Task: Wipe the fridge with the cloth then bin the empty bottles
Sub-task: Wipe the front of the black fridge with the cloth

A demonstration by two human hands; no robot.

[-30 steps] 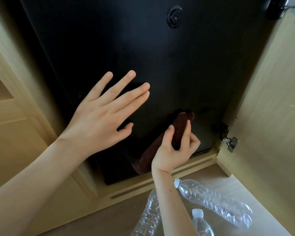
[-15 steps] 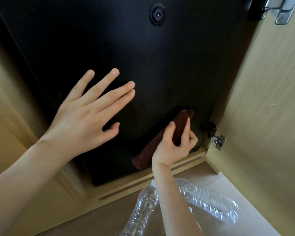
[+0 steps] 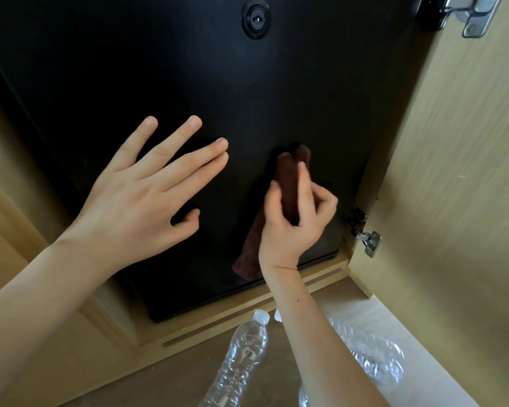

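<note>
The right hand (image 3: 294, 227) pinches a rolled dark brown cloth (image 3: 288, 183) against the lower part of the matte black fridge door (image 3: 276, 92). The left hand (image 3: 147, 195) lies flat on that door, fingers spread. Two empty clear plastic bottles (image 3: 241, 356) lie on the floor (image 3: 171, 386) just below the fridge's bottom edge, beside the open pale wooden cabinet door (image 3: 459, 177).
</note>
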